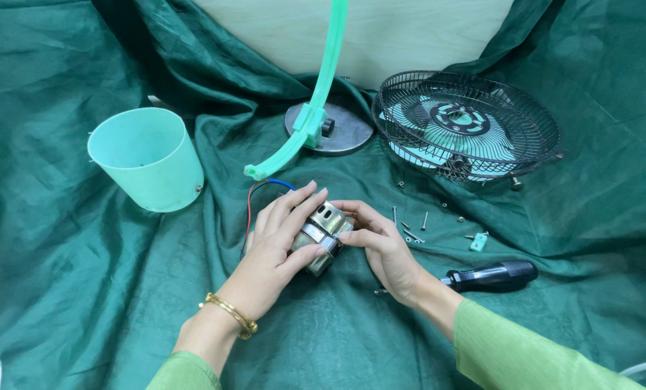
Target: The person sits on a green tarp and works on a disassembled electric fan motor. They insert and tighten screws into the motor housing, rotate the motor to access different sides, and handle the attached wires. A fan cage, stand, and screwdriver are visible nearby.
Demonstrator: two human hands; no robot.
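Motor (323,235), a small metal fan unit, sat low on the green cloth (84,303) between my hands: left hand (283,235) closed over its side, right hand (377,242) pinching its end; firm, level grip seemed best.

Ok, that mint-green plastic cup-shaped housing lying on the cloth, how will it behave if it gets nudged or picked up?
The mint-green plastic cup-shaped housing looks thin-walled and hollow, so probably light. It sits tilted on rumpled green cloth, so a nudge may tip or roll it in a curve, given its taper. Its smooth wall may be slightly slippery.
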